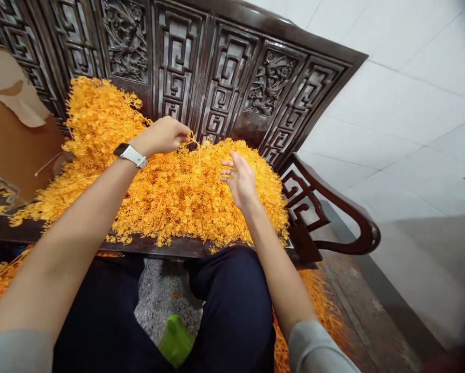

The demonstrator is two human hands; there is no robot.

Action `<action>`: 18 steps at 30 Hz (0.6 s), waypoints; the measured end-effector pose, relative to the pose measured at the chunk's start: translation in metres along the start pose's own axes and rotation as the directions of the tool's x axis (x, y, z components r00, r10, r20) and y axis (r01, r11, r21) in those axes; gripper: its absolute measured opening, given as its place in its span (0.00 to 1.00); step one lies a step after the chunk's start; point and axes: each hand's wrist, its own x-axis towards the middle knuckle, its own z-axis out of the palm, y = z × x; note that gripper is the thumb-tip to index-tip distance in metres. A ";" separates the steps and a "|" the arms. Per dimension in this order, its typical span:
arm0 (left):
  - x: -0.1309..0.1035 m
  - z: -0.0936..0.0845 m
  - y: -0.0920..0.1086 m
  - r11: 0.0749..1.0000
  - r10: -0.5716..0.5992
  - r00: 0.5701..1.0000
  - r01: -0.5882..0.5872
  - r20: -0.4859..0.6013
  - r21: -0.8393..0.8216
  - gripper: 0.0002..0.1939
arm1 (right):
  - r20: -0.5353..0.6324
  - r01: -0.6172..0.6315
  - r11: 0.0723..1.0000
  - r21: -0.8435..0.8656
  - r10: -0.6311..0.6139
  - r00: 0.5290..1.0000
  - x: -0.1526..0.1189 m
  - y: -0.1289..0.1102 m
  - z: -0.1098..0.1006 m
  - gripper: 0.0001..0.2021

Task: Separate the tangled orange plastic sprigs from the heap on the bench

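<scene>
A large heap of small orange flower-shaped pieces point(166, 191) covers the seat of a dark carved wooden bench. Above the heap's middle, my left hand point(168, 135) has its fingers pinched on a thin orange flower sprig point(193, 140) that sticks out to the right of the fingertips. A watch with a pale strap point(133, 154) is on that wrist. My right hand point(238, 178) hovers over the right part of the heap, palm turned inward, fingers apart and nothing between them. A ring shows on one finger.
The carved bench back point(216, 77) rises behind the heap, and a curved armrest point(344, 207) closes its right end. A torn cardboard box point(18, 134) stands at the left. Below are a green bag-like object point(175, 342) between my legs and more orange pieces point(320, 300) on the floor.
</scene>
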 end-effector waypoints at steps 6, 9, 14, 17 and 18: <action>0.007 0.005 0.040 0.976 0.132 0.983 -0.151 0.126 0.155 0.08 | 0.348 0.521 0.686 -0.508 -0.390 0.852 0.006 0.006 0.007 0.22; 0.010 0.011 0.048 0.979 0.138 0.985 -0.151 0.101 0.140 0.09 | 0.415 0.699 0.457 -0.550 -0.577 0.703 -0.003 -0.004 0.009 0.22; 0.020 0.026 0.055 0.974 0.218 0.976 -0.219 0.010 0.062 0.09 | 0.524 0.823 0.101 -0.559 -0.726 0.445 -0.032 -0.029 0.011 0.14; 0.021 0.031 0.045 0.983 0.145 0.987 -0.135 -0.075 0.126 0.08 | 0.354 0.835 0.126 -0.536 -0.864 0.358 -0.061 -0.041 0.014 0.10; 0.019 0.031 0.037 0.986 0.091 0.991 -0.076 -0.094 0.150 0.08 | 0.239 0.829 0.163 -0.535 -0.912 0.333 -0.070 -0.045 0.014 0.09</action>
